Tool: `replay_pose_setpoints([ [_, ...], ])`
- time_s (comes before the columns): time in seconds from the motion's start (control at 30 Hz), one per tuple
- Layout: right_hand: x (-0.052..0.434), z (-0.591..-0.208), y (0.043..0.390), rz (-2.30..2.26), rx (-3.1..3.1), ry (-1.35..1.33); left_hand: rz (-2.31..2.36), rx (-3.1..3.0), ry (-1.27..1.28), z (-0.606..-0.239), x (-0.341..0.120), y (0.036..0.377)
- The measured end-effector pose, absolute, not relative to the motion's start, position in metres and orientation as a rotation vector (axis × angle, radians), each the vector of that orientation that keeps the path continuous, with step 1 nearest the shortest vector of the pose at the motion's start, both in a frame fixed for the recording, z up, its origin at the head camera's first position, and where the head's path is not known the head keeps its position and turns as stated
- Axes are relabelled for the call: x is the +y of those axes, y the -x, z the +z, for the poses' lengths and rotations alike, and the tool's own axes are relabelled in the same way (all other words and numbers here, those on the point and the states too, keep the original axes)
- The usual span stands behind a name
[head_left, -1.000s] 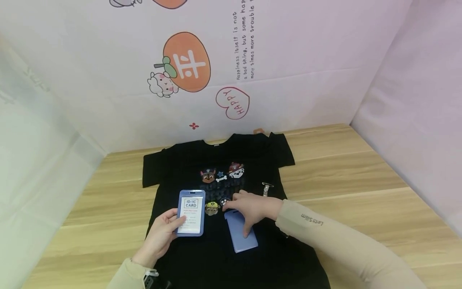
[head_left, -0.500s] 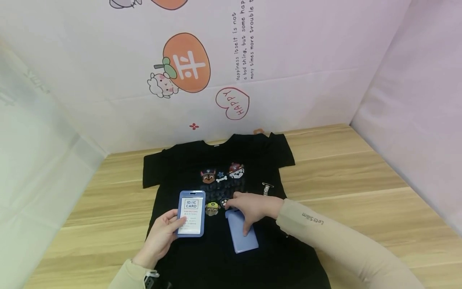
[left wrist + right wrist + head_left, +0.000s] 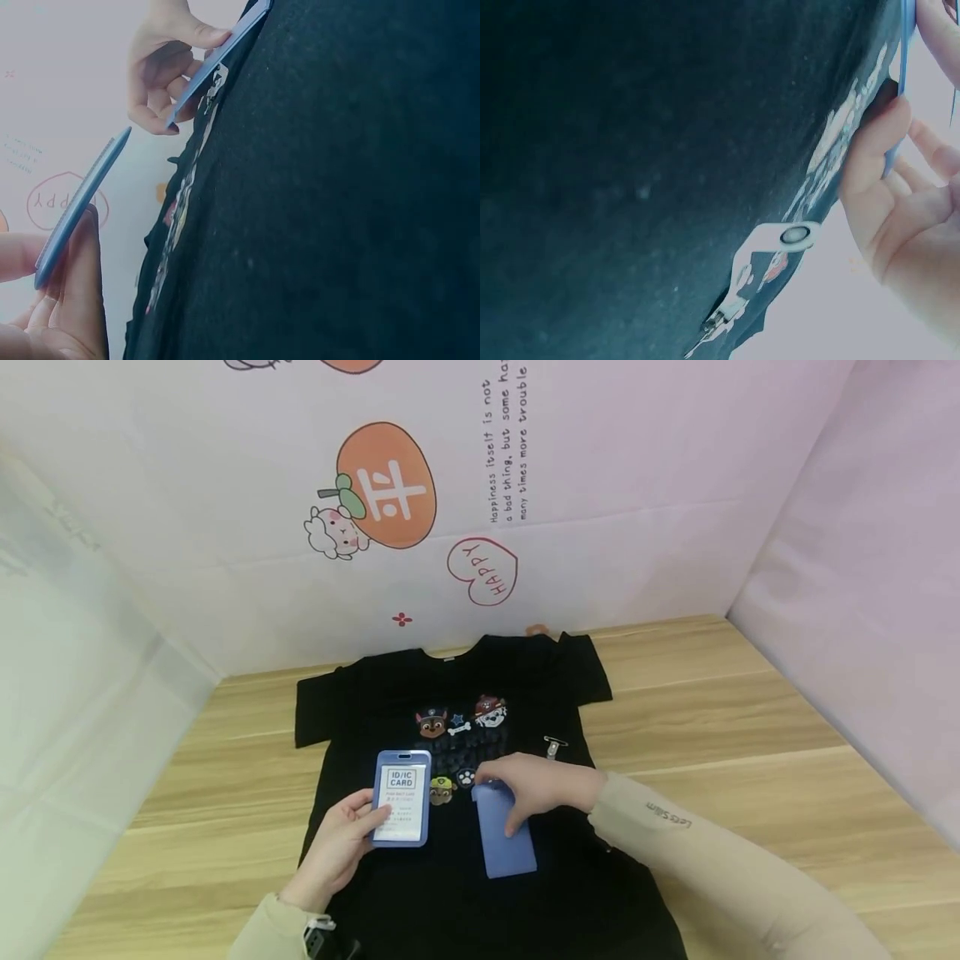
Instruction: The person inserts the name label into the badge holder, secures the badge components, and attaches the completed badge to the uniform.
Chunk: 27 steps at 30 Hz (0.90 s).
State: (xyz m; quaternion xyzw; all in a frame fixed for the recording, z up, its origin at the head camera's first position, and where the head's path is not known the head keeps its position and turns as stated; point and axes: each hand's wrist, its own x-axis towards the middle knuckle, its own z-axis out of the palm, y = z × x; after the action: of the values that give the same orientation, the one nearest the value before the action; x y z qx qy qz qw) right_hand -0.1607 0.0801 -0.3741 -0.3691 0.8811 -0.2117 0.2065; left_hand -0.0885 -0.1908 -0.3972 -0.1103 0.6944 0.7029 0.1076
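Card holder point(image 3: 406, 800) is pinched by left fingers point(image 3: 372, 820), cover point(image 3: 497, 842) by right fingers point(image 3: 517, 817). Both, presumably light and stiff, are best edge-held.

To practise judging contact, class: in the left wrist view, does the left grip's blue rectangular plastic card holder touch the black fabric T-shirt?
No: pale backdrop separates the card holder from the T-shirt.
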Motion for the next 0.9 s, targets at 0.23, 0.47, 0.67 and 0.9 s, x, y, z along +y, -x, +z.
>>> replay_pose_setpoints([
  [0.23,0.093,-0.373,0.167,-0.741,2.404,1.05,2.079,2.012,0.264,-0.398,-0.185,0.092],
  [0.47,0.101,-0.371,0.168,-0.874,2.353,0.984,2.083,2.002,0.251,-0.396,-0.18,0.095],
  [0.67,0.109,-0.37,0.17,-1.043,2.251,0.885,2.095,1.975,0.213,-0.395,-0.175,0.096],
  [0.9,0.121,-0.368,0.175,-1.197,2.193,0.803,2.115,1.967,0.165,-0.394,-0.167,0.101],
])
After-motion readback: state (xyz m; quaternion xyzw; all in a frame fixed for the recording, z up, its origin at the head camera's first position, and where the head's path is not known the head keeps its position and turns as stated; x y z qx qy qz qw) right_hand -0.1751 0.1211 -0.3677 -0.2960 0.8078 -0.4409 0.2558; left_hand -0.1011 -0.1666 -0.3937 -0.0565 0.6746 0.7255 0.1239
